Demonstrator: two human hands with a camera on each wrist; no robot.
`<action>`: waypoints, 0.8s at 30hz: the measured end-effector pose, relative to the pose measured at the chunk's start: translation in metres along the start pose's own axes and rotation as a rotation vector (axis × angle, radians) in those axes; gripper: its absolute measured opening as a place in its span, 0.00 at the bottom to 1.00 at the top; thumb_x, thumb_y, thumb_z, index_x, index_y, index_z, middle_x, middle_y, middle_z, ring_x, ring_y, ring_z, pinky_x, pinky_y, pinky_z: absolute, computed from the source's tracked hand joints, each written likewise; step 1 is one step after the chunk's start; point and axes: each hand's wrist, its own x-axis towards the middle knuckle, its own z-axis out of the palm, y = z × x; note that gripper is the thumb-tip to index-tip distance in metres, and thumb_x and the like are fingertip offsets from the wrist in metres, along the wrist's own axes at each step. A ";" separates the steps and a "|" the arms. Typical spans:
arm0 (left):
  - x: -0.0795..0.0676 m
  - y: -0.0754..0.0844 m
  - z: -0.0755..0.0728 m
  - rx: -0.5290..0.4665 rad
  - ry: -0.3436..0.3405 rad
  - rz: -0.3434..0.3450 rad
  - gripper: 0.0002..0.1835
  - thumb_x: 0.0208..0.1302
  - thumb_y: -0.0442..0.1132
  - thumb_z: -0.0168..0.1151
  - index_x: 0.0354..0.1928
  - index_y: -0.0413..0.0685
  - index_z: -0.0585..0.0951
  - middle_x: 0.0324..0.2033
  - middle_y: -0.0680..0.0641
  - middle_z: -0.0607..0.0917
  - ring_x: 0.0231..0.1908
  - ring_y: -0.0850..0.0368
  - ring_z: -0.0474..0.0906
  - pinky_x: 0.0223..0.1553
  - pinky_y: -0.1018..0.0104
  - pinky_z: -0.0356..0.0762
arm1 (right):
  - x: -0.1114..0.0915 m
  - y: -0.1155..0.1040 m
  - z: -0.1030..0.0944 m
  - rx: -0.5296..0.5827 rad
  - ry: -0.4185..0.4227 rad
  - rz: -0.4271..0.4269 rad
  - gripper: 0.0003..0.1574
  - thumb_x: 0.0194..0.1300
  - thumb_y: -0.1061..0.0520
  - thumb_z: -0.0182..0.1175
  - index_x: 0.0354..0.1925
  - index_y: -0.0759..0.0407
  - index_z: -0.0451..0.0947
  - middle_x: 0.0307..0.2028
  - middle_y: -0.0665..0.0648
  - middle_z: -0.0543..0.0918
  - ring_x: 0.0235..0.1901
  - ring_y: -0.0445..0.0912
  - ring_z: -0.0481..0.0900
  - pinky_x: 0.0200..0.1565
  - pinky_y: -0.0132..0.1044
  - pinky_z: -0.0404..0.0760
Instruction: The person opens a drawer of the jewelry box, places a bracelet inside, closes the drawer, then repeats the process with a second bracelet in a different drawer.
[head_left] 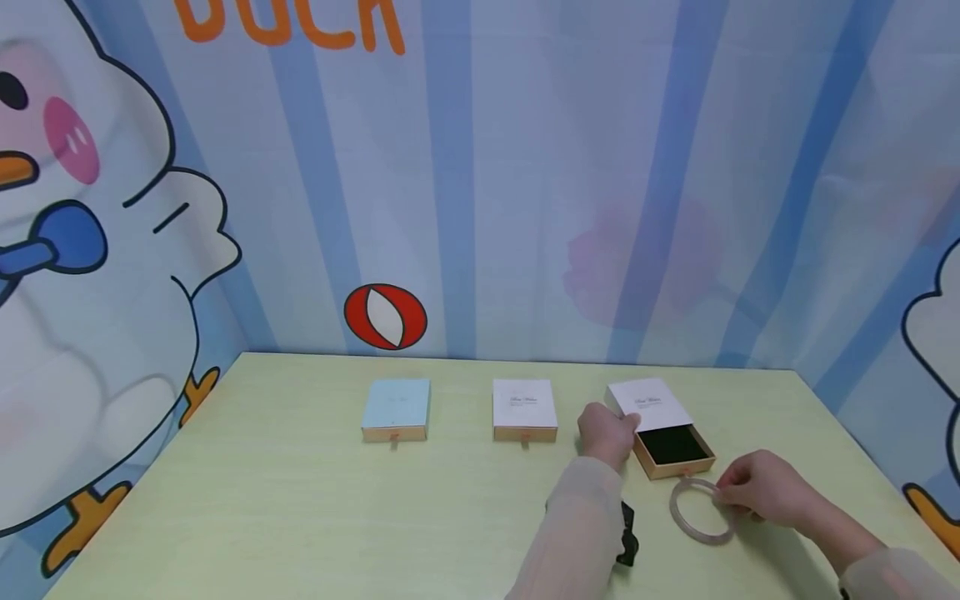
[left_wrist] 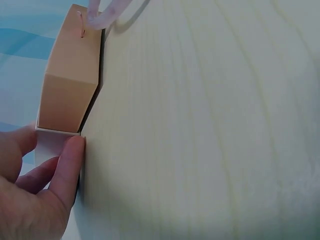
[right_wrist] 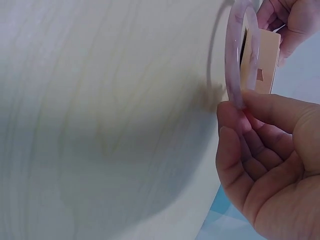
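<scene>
A pale pink, translucent bangle [right_wrist: 231,60] is pinched between the thumb and fingers of my right hand [head_left: 768,489]. In the head view the bangle shows as a ring just in front of a pulled-out drawer [head_left: 678,468] with a dark lining. That drawer slides from a white box sleeve [head_left: 654,402] with small print on top, at the right of the table. My left hand [head_left: 606,433] grips the sleeve's left side. From the left wrist, its thumb [left_wrist: 22,140] and fingers hold the sleeve's two sides, behind the tan drawer front with its small ribbon pull [left_wrist: 81,25].
A closed white box [head_left: 522,404] and a closed light-blue box [head_left: 397,404] stand in a row to the left, each with a small pull tab. The pale wooden table [head_left: 300,517] ends at a cartoon-printed curtain [head_left: 510,167]. A black wrist strap [head_left: 628,537] shows by the left sleeve.
</scene>
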 end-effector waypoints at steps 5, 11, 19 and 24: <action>0.000 0.000 0.000 0.007 -0.006 -0.003 0.14 0.54 0.42 0.70 0.27 0.41 0.76 0.23 0.48 0.76 0.24 0.56 0.72 0.27 0.65 0.73 | 0.000 0.000 0.000 0.001 -0.008 0.012 0.07 0.59 0.62 0.63 0.32 0.68 0.82 0.21 0.53 0.80 0.23 0.44 0.75 0.24 0.37 0.78; -0.001 0.000 0.000 -0.008 -0.007 -0.005 0.14 0.55 0.42 0.70 0.28 0.40 0.76 0.23 0.48 0.75 0.24 0.55 0.72 0.27 0.64 0.73 | -0.001 0.000 -0.001 0.011 -0.011 0.012 0.08 0.59 0.61 0.62 0.32 0.68 0.82 0.20 0.53 0.79 0.22 0.44 0.75 0.24 0.37 0.77; -0.001 0.001 0.000 -0.003 -0.001 -0.015 0.14 0.55 0.42 0.70 0.29 0.41 0.76 0.21 0.49 0.75 0.19 0.57 0.72 0.23 0.67 0.70 | -0.002 0.000 -0.005 -0.007 0.002 -0.006 0.08 0.60 0.62 0.61 0.33 0.69 0.82 0.21 0.53 0.80 0.23 0.44 0.76 0.24 0.36 0.77; 0.000 0.001 0.000 -0.005 0.001 -0.012 0.14 0.54 0.43 0.70 0.30 0.40 0.77 0.21 0.49 0.75 0.20 0.57 0.72 0.22 0.67 0.69 | -0.003 -0.001 -0.008 -0.010 0.006 -0.005 0.09 0.60 0.63 0.60 0.34 0.70 0.81 0.22 0.54 0.80 0.24 0.44 0.76 0.25 0.36 0.78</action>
